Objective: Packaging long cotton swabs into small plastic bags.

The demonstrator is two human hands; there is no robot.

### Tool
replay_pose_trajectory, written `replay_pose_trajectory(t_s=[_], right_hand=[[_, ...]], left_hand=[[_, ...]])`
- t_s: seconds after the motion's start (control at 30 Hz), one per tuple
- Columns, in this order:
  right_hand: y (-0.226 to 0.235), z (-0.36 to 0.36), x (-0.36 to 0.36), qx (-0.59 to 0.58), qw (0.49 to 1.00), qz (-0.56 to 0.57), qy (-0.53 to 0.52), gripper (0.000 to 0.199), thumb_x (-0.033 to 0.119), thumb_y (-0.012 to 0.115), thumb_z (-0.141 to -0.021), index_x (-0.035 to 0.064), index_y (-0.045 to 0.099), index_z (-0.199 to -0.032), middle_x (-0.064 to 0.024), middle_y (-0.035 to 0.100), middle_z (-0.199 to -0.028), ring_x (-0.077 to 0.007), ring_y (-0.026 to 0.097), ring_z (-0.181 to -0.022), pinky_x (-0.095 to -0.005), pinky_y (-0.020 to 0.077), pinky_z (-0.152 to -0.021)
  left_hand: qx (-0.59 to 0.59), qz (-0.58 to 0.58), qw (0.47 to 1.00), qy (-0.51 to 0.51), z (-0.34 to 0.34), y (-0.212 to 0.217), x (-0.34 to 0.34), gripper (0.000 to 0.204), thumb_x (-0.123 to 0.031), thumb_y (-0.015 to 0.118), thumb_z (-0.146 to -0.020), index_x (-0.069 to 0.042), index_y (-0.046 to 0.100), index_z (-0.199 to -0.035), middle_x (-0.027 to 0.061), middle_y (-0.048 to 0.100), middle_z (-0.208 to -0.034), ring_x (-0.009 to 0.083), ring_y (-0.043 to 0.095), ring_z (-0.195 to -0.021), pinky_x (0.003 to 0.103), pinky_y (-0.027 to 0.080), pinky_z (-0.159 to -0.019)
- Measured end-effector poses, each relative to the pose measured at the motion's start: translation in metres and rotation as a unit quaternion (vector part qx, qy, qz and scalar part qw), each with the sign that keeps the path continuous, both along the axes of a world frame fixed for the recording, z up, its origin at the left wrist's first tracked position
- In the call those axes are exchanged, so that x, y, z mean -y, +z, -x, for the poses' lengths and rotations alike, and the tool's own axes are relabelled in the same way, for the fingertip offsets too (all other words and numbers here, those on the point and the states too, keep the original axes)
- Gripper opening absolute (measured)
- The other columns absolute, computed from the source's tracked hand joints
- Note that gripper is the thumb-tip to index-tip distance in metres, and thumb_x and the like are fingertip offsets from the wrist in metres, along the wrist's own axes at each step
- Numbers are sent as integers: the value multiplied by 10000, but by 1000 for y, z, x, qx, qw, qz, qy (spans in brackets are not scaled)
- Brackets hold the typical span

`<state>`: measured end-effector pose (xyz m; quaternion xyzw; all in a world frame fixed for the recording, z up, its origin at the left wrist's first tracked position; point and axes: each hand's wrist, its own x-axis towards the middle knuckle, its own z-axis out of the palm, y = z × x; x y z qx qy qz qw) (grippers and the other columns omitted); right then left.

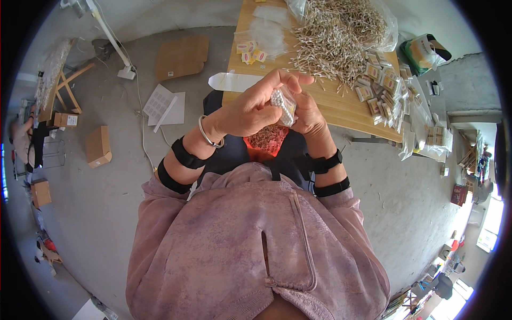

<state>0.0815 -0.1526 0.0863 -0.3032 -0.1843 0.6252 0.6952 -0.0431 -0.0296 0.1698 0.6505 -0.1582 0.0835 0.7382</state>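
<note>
Up in front of my chest, at the table's near edge, both hands are closed around a small clear packet of cotton swabs (284,108). Its white swab tips face toward me in a tight bundle. My left hand (246,111) grips it from the left, thumb against the side and fingers reaching over the top. From the right, my right hand (308,113) pinches it; part of the packet is hidden behind the fingers. Below the hands, a red bag (261,152) with many thin reddish sticks in it sits between my legs.
On the wooden table (341,114) lie a big heap of loose cotton swabs (336,42), small yellow-and-white cards (250,52), clear bags (269,32) and many filled packets (381,80). A white strip (234,81) juts past its left edge. Cardboard (181,57) and a box (98,146) lie on the floor.
</note>
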Motion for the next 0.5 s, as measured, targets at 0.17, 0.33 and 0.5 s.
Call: replay_pose_trajectory(t_s=[0.17, 0.33, 0.5], right_hand=[[-1, -1, 0, -40, 999, -14, 28, 517, 394, 605, -807, 17, 491, -1142, -153, 598, -1029, -251, 635, -897, -316, 563, -713], [-7, -8, 1, -84, 991, -67, 78, 478, 383, 598, -828, 11, 509, -1114, -134, 603, -986, -227, 636, -837, -280, 563, -653], [35, 23, -2, -29, 993, 82, -83, 372, 315, 503, -883, -17, 530, -1049, -58, 581, -756, -70, 514, -471, -141, 348, -330]], left_hand=[[2, 1, 1000, -14, 1, 2, -2, 479, 72, 403, -717, -30, 395, -1185, 131, 377, -1371, 135, 417, -1184, 207, 433, -733], [-3, 5, 1000, -15, 0, 7, 1, 357, 28, 548, -788, -32, 460, -1130, 107, 459, -1257, 180, 426, -1202, 263, 461, -837], [14, -85, 996, -25, -2, 5, -8, 225, -49, 638, -832, -17, 517, -1019, 94, 544, -1117, 209, 409, -1248, 290, 481, -861]])
